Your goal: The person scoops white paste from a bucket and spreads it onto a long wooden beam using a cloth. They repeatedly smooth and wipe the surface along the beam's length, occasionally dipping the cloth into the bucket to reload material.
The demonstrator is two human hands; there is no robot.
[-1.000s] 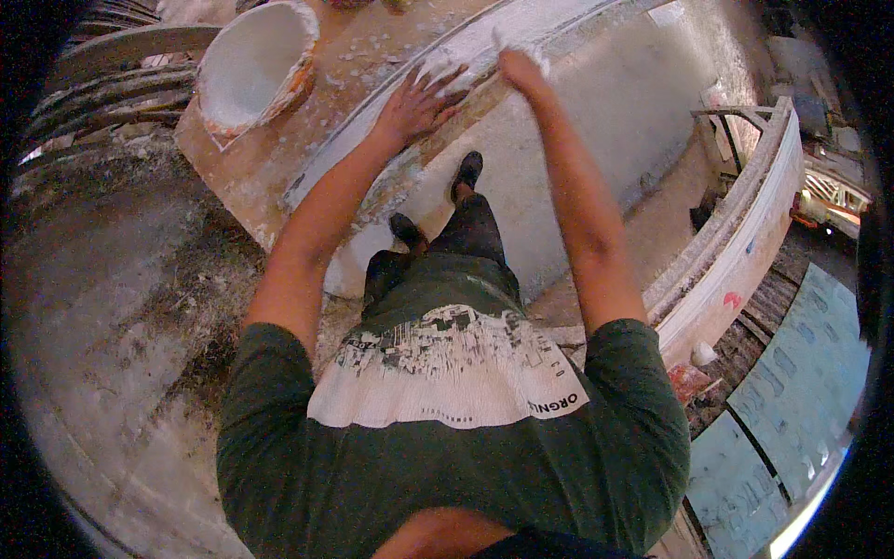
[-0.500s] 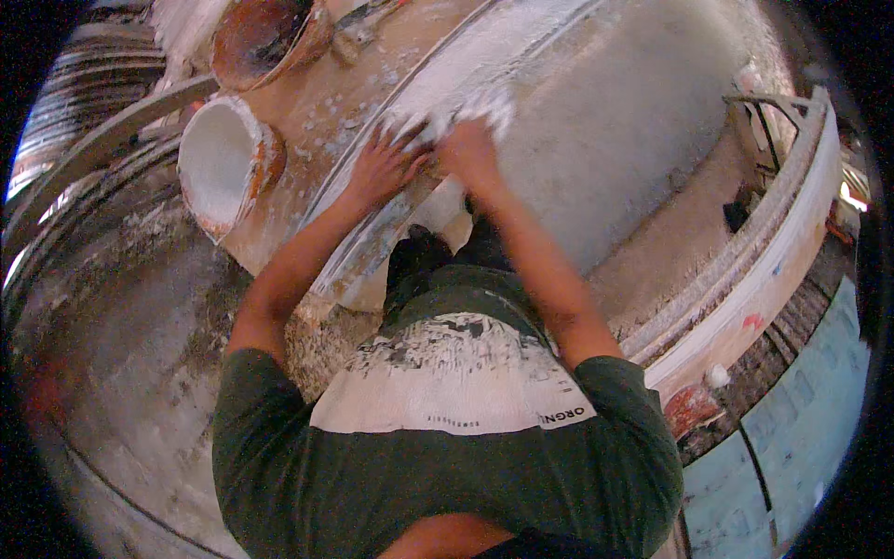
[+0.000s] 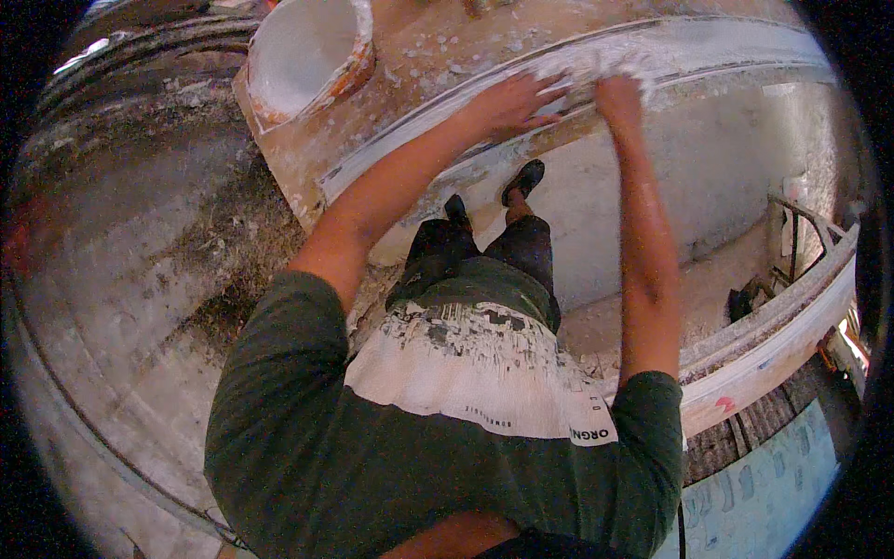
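Where the left hand [image 3: 507,104] lies spread, gripping nothing, on the white moulding [image 3: 731,45], the right hand [image 3: 619,101] curls at white fibre [image 3: 596,65] — grip unclear through blur; even pressure advised.

In view are two hands [image 3: 512,102] [image 3: 619,101], two shoes [image 3: 524,180] [image 3: 456,211], one shirt [image 3: 428,475], one bucket [image 3: 358,74] and one strip [image 3: 736,45] at the hands.
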